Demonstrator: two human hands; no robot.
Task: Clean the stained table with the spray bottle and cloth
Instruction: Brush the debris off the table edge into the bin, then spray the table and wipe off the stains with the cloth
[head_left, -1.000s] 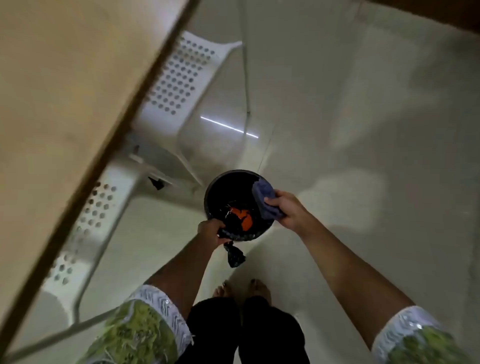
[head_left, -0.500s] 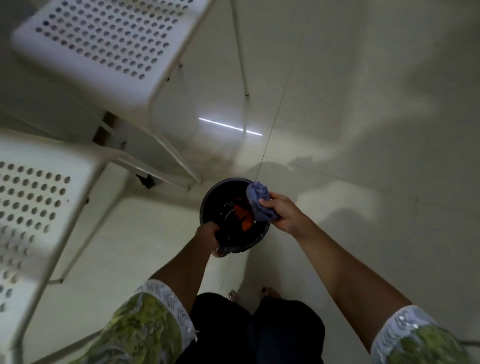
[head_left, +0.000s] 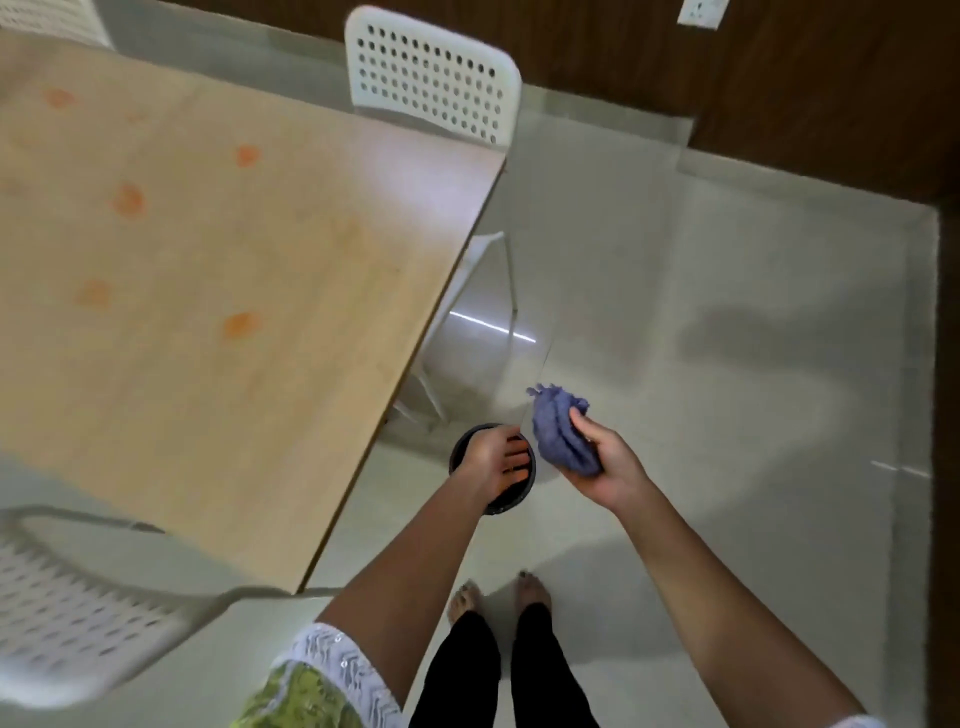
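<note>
Right hand (head_left: 602, 470) clutching the bunched purple cloth (head_left: 561, 434).
Left hand (head_left: 493, 460), fingers loosely spread and empty, is beside it over a black bin (head_left: 462, 447) on the floor; left of both, the wooden table (head_left: 234, 389) shows orange stains (head_left: 241, 325).

Single view only: head-worn wide-angle camera, looking steeply down from standing height. Own feet (head_left: 498, 597) near bottom centre, both forearms reaching up from bottom edge. Bench (head_left: 218, 322) fills left half, seen from above, its corner near frame centre. Floor (head_left: 727, 364) fills right half, dark wall (head_left: 779, 67) along top. Edges bowed by lens. Frame slightly motion-blurred. No second view to share scene.
</note>
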